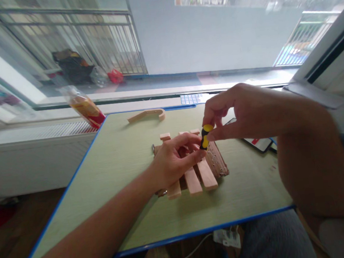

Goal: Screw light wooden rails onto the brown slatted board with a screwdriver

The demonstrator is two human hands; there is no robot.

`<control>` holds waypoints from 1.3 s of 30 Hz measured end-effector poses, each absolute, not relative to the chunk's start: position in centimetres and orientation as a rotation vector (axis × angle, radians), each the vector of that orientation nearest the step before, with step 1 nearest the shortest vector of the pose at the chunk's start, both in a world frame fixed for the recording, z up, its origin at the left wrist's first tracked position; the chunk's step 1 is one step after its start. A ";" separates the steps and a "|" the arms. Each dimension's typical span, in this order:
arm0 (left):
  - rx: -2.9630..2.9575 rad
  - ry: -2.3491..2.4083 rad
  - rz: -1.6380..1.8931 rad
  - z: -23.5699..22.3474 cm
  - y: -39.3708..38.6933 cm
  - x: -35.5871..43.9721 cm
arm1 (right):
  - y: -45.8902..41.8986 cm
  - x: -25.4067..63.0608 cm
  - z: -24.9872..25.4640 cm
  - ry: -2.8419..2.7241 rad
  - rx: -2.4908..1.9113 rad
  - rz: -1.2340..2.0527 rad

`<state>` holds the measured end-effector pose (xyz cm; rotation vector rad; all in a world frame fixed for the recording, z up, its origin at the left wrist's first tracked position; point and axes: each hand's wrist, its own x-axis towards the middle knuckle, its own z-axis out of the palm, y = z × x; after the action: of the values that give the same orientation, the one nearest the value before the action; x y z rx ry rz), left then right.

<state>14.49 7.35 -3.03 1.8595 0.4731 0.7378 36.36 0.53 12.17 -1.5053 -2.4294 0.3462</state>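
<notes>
A short screwdriver with a yellow and black handle (pixel 204 137) stands almost upright, leaning slightly, above the wooden slats. My right hand (pixel 234 113) pinches the upper part of its handle between thumb and fingers. The thumb and index finger of my left hand (pixel 177 157) close round the screwdriver's lower end; its tip is hidden there. Under my left hand lie several light wooden slats (pixel 208 175), side by side over a worn piece of brown corrugated cardboard (pixel 217 159). My left hand covers part of the slats.
A curved wooden piece (pixel 148 114) lies at the table's (pixel 104 180) far side. A phone (pixel 260 144) rests to the right, partly behind my right arm. A bottle with a red and yellow label (pixel 86 110) stands tilted in view by the window. A white cable and power strip (pixel 226 238) are below the table edge.
</notes>
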 end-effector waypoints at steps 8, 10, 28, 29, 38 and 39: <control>1.821 0.457 0.729 -2.7 7.2 14.7 | 0.7 35.8 11.9 -2.419 -1.510 0.249; 1.804 0.448 0.731 -2.6 7.1 14.7 | 0.9 35.8 11.8 -2.430 -1.515 0.250; 1.761 0.436 0.744 -2.8 7.1 14.6 | 0.4 36.5 12.4 -2.466 -1.328 0.414; 1.768 0.439 0.744 -2.8 7.1 14.6 | 0.4 36.5 12.4 -2.464 -1.339 0.406; 1.866 0.477 0.741 -3.0 7.2 14.4 | 0.4 36.1 12.4 -2.438 -1.444 0.370; 1.868 0.483 0.744 -2.9 7.2 14.4 | 0.3 36.1 12.4 -2.429 -1.454 0.371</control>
<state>14.42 7.24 -2.95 1.8675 0.4825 0.7443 36.08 0.33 12.41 -1.4536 -2.4292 0.3705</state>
